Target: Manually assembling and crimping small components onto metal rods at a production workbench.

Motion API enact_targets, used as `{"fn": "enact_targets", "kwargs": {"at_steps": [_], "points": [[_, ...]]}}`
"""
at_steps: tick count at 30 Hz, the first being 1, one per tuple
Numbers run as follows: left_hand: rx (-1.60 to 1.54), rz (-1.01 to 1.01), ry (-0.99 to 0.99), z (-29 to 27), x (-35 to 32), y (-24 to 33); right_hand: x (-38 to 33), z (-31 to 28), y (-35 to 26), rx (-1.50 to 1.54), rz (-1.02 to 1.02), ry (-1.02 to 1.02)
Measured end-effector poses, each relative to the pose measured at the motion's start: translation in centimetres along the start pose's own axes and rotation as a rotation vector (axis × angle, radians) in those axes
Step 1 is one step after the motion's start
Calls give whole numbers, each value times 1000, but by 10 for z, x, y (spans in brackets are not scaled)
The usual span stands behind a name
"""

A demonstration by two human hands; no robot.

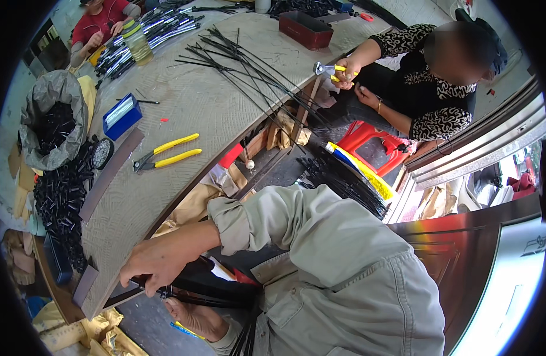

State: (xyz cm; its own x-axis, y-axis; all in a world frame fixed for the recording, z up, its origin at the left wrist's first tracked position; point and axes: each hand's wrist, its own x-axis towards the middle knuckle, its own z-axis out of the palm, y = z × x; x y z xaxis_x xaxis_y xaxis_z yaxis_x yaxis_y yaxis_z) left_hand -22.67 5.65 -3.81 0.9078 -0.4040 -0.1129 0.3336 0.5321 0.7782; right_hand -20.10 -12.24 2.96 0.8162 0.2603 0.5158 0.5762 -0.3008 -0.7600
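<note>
My right hand [172, 255] reaches out from a rolled khaki sleeve beside the table's near corner. Its fingers bend down over the front ends of several thin black rods [210, 296], closed on them. Below it, my left hand [196, 317] grips the same rods from underneath, thumb uppermost. The rods run back toward my lap, where the shirt and arm partly cover them. Small dark fittings sit at the rod ends between my hands; their shape is too small to tell. Nearest on the table lie yellow-handled pliers [166, 155], jaws apart, touched by neither hand.
On the wooden table [190, 113] are a pile of short black tubes [62, 196], a lined sack [53, 113], a blue box [121, 115], long black rods [249, 71] and a dark red box [305, 29]. A co-worker [427, 77] holds yellow-handled pincers [335, 71]; another person [101, 26] sits far left.
</note>
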Motion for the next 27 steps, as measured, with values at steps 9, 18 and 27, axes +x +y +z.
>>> {"fn": "enact_targets", "kwargs": {"at_steps": [9, 18, 27], "points": [[-91, -51, 74, -4, -1, 2, -22, 7, -7, -3, 127, 429], [-147, 49, 72, 16, -7, 7, -61, 81, -16, 603, 499, 660], [-129, 86, 16, 22, -8, 17, -53, 99, -17, 837, 484, 698]]}}
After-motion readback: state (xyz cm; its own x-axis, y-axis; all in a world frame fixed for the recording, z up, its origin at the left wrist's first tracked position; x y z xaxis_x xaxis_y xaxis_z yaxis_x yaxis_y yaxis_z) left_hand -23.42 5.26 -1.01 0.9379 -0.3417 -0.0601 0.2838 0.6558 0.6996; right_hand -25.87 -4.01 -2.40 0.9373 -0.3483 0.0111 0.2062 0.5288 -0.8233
